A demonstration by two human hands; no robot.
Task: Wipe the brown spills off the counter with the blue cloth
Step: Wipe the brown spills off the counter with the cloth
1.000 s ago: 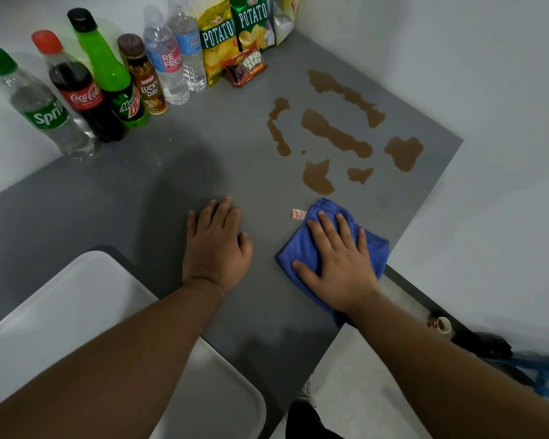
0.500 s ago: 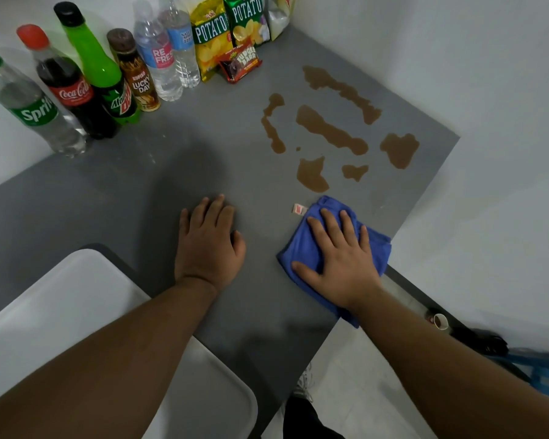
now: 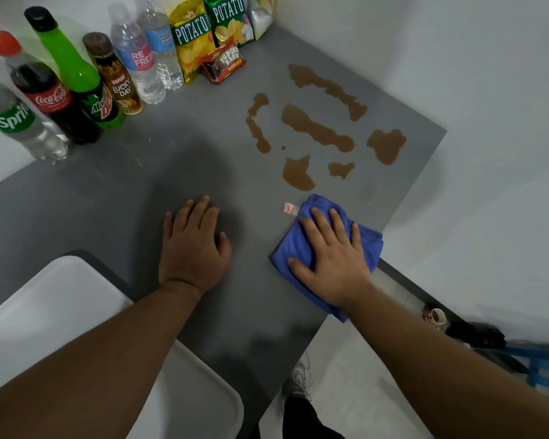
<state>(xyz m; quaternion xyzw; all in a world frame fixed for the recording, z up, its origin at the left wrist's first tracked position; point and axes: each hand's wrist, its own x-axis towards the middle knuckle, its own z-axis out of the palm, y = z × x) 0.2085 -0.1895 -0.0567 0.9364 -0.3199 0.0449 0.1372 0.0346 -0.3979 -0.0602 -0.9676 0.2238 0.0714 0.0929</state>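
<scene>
On the near right part of the grey counter (image 3: 133,185) we have our right hand (image 3: 333,264) laid flat on the blue cloth (image 3: 366,245), fingers straight and spread, pressing it down rather than gripping it. Our left hand (image 3: 194,248) rests palm-down on bare counter to the left, fingers straight, holding nothing, well apart from the cloth. We judge that wiping has not yet begun: the brown spills (image 3: 314,128) lie whole and glossy on the far right of the counter, in several separate patches. The nearest patch (image 3: 298,175) sits just beyond the cloth's far edge without touching it. The next move, as we see it, calls for pushing the cloth away from us over that patch and then sweeping across the others, with enough pressure to soak up the liquid rather than smear it. We would also keep short of the bottles (image 3: 133,68) and snack bags (image 3: 191,36) along the far wall. The cloth looks soft and dry, folded into a thick pad with rumpled edges. A small white tag (image 3: 289,208) pokes out at its far left corner, and its near corner seems to reach the counter's edge.
</scene>
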